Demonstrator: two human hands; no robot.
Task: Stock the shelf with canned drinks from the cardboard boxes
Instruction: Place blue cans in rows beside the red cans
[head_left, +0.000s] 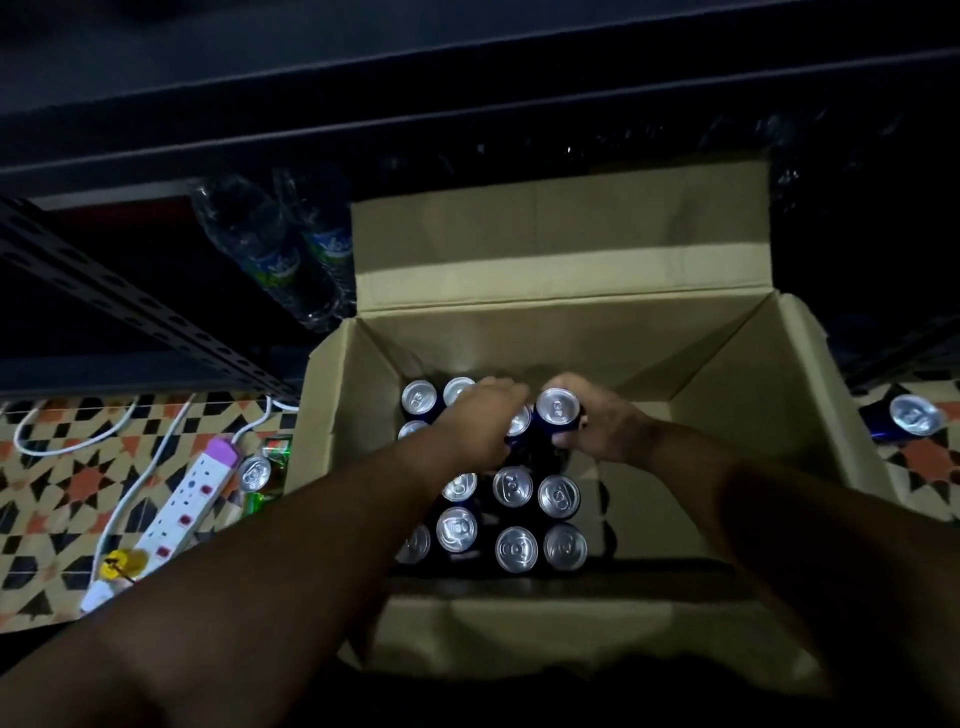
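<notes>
Cardboard box (571, 338) is reached into: a raised blue can (557, 410) is gripped by the right hand (597, 423), a neighbouring can (518, 422) clasped by the left hand (480, 421)

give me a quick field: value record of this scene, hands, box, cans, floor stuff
left hand: reaching into the box, over the cans; its grip cannot be told
right hand: grips a raised can
cardboard box: open, flaps up, right part bare
cans in box: upright, silver tops, left side
loose can: on the floor, right of the box
power strip: white, on the patterned floor, left of the box
water bottles: on the low shelf, behind the box
</notes>
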